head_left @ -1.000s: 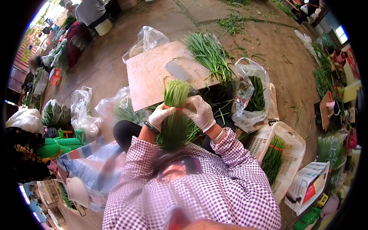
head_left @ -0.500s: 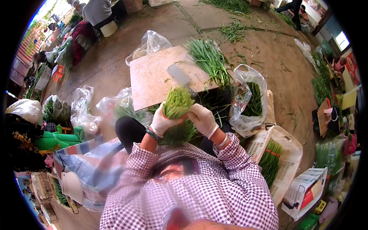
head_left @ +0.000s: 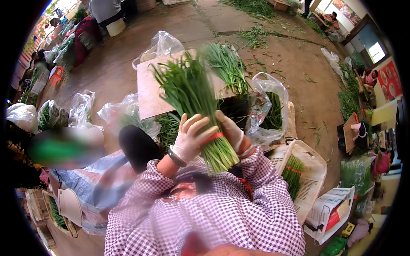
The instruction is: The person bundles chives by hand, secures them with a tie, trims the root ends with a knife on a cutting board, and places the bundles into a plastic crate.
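Note:
A bunch of garlic chives (head_left: 192,91) is held between my two gloved hands over my lap. Its leafy tips point up and away, and its pale cut ends lie toward me. An orange-red band (head_left: 212,138) circles the stalks. My left hand (head_left: 191,138) wraps the bunch from the left, just by the band. From the right, my right hand (head_left: 230,131) presses on it, with its fingers partly hidden behind the stalks. Beyond it stands a pale board (head_left: 148,96) with loose chives (head_left: 226,64) on its right side. No cleaver shows on the board, much of which the bunch covers.
An open plastic bag of greens (head_left: 258,121) stands right of the board. At my right, a cream crate (head_left: 314,170) holds banded chives (head_left: 292,173). A striped woven sack (head_left: 89,183) lies at my left. Bagged greens (head_left: 51,115) and a seated person (head_left: 104,13) are farther left.
The bunch has swung from cut ends facing up to leaves pointing away and cut ends toward me. My right hand has moved onto its right side. The view has shifted slightly.

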A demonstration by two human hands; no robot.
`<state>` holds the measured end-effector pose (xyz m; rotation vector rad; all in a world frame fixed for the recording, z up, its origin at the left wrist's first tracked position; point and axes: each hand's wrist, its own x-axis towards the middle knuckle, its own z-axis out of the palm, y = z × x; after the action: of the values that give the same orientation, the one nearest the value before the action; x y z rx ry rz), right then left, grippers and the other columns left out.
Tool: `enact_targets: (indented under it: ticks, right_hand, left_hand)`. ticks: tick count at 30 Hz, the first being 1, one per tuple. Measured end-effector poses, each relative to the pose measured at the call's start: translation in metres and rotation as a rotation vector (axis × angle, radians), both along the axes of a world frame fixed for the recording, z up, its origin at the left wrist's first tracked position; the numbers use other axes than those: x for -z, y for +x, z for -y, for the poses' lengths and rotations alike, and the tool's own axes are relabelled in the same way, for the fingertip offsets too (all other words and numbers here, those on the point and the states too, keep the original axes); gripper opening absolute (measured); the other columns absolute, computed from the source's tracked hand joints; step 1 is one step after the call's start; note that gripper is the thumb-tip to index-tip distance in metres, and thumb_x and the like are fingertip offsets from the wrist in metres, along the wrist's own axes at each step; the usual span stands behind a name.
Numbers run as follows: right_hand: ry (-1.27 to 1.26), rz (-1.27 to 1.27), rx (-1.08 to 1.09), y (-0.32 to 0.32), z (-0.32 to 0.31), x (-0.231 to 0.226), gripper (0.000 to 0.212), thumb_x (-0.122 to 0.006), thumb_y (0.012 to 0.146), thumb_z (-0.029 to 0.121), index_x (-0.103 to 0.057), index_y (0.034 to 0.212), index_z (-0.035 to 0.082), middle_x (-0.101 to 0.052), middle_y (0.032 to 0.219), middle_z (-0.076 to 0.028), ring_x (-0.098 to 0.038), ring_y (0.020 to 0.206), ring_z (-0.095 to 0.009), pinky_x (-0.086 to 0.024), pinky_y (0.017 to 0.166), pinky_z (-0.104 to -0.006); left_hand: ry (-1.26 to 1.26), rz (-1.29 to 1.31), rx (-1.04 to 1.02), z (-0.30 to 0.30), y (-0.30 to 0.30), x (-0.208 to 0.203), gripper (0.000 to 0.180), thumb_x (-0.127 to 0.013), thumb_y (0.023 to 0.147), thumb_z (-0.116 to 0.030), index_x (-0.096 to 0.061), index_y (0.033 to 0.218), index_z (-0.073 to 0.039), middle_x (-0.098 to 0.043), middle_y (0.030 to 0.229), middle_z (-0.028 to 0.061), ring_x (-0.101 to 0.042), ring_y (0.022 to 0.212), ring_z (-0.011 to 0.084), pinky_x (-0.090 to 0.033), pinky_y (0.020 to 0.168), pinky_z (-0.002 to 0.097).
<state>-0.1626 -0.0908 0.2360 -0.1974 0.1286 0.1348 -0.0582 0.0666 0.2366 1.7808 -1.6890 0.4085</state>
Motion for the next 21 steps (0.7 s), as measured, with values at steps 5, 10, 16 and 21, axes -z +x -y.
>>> enact_targets:
  ticks: [5, 10, 16, 21]
  right_hand:
    - [-0.445, -0.196, 0.181, 0.01, 0.015, 0.025, 0.032, -0.058, 0.097, 0.022, -0.058, 0.122, 0.002, -0.065, 0.112, -0.009, -0.064, 0.097, -0.018, -0.054, 0.084, -0.0335]
    - [-0.752, -0.287, 0.223, 0.024, 0.004, 0.052, 0.037, -0.067, 0.087, 0.005, -0.058, 0.123, 0.002, -0.067, 0.109, -0.007, -0.064, 0.097, -0.019, -0.052, 0.086, -0.0326]
    - [-1.177, -0.395, 0.411, 0.04, 0.002, 0.122, 0.035, -0.071, 0.082, 0.001, -0.064, 0.117, 0.0, -0.068, 0.108, -0.005, -0.065, 0.094, -0.016, -0.052, 0.084, -0.0289]
    - [-1.028, -0.498, 0.427, 0.037, 0.009, 0.129, 0.027, -0.07, 0.083, 0.004, -0.068, 0.11, 0.0, -0.07, 0.1, -0.004, -0.064, 0.084, -0.013, -0.052, 0.078, -0.0269]
  left_hand:
    - [-0.039, -0.65, -0.203, -0.005, -0.001, 0.065, 0.097, -0.069, 0.063, -0.003, -0.027, 0.15, -0.008, -0.032, 0.148, 0.017, -0.029, 0.139, 0.0371, -0.025, 0.115, 0.05]
    - [-0.145, -2.043, 0.15, 0.013, 0.025, 0.111, 0.058, -0.068, 0.091, -0.023, -0.042, 0.138, -0.003, -0.056, 0.13, 0.0087, -0.056, 0.116, 0.0213, -0.046, 0.1, 0.0363]
    - [-0.29, -2.345, -0.145, 0.031, 0.045, 0.123, 0.036, -0.06, 0.095, -0.03, -0.062, 0.121, -0.004, -0.067, 0.115, 0.0081, -0.064, 0.102, 0.0231, -0.049, 0.094, 0.0368]
    - [-0.4, -2.506, -0.055, 0.025, 0.046, 0.137, 0.039, -0.057, 0.097, -0.035, -0.063, 0.12, -0.004, -0.068, 0.115, 0.009, -0.064, 0.1, 0.0238, -0.051, 0.092, 0.0374]
